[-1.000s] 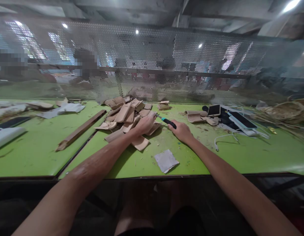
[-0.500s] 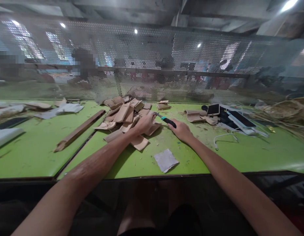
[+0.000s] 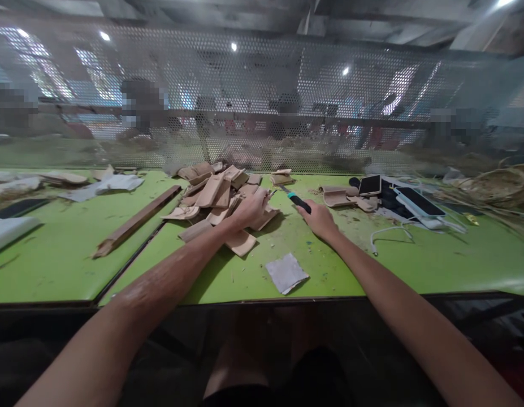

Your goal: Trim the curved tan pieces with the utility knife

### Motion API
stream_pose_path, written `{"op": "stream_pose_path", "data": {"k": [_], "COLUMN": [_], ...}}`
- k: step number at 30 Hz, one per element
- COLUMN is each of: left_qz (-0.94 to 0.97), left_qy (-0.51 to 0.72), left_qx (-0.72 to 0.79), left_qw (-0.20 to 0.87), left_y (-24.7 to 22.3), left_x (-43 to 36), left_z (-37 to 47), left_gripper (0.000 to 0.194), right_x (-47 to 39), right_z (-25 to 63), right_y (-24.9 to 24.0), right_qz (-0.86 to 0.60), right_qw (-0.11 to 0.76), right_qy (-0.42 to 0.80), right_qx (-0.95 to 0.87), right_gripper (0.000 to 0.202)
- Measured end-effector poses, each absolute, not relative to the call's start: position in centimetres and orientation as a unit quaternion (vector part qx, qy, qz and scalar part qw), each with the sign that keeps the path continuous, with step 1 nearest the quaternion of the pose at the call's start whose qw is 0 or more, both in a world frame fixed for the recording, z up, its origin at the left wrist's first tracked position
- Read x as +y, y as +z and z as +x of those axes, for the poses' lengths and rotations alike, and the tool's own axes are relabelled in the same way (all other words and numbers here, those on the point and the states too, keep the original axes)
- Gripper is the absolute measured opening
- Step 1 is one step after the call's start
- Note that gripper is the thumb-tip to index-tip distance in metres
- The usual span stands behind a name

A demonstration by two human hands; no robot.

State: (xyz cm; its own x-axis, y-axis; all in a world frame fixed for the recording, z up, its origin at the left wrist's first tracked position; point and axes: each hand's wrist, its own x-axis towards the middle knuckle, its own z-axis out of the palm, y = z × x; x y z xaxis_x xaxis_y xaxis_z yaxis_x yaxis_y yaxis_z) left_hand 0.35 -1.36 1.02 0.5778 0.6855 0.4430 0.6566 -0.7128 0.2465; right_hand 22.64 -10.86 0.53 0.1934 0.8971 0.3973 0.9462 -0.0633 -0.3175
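Observation:
My right hand (image 3: 321,219) is closed around the black and teal handle of a knife (image 3: 299,202), whose thin blade points up and left. My left hand (image 3: 252,209) is closed at the right side of a heap of tan curved pieces (image 3: 211,191); a small object I cannot make out shows at its fingertips. A gap separates the blade from my left fingers. Below the hands, a grey square of paper (image 3: 286,273) lies on the green table (image 3: 325,265).
A long brown strip (image 3: 138,220) lies left of the heap. On the right are tan pieces (image 3: 336,196), two phones (image 3: 420,202) and a white cable (image 3: 391,230). A perforated metal screen (image 3: 253,102) stands behind, with blurred people beyond it.
My right hand has moved slightly right with the knife, drawing the blade away from my left hand. The left hand stays at the heap. The view has shifted slightly.

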Motion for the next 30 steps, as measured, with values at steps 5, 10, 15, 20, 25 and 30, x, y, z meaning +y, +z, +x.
{"op": "stream_pose_path", "data": {"k": [5, 10, 15, 20, 25, 30], "left_qz": [0.887, 0.882, 0.881, 0.879, 0.878, 0.876], "left_qy": [0.259, 0.267, 0.283, 0.288, 0.287, 0.286], "left_qx": [0.380, 0.385, 0.374, 0.374, 0.377, 0.383], "left_qw": [0.047, 0.055, 0.064, 0.071, 0.062, 0.062], "left_y": [0.9, 0.8, 0.8, 0.9, 1.2, 1.1], "left_x": [-1.3, -1.1, -1.1, -1.3, -1.6, -1.5], "left_z": [0.4, 0.4, 0.4, 0.3, 0.3, 0.4], "left_gripper": [0.034, 0.031, 0.029, 0.029, 0.029, 0.030], "right_x": [-10.6, -10.9, -11.1, -11.3, -11.6, -11.7], "right_z": [23.0, 22.0, 22.0, 22.1, 21.8, 21.6], "right_y": [0.4, 0.3, 0.3, 0.6, 0.9, 1.0], "right_qz": [-0.690, -0.623, -0.616, -0.641, -0.651, -0.667], "right_qw": [0.326, 0.334, 0.331, 0.306, 0.297, 0.281], "right_qy": [-0.030, 0.024, 0.029, 0.021, 0.007, -0.010], "right_qx": [-0.645, -0.707, -0.714, -0.703, -0.698, -0.690], "right_gripper": [0.049, 0.047, 0.046, 0.044, 0.045, 0.043]}}
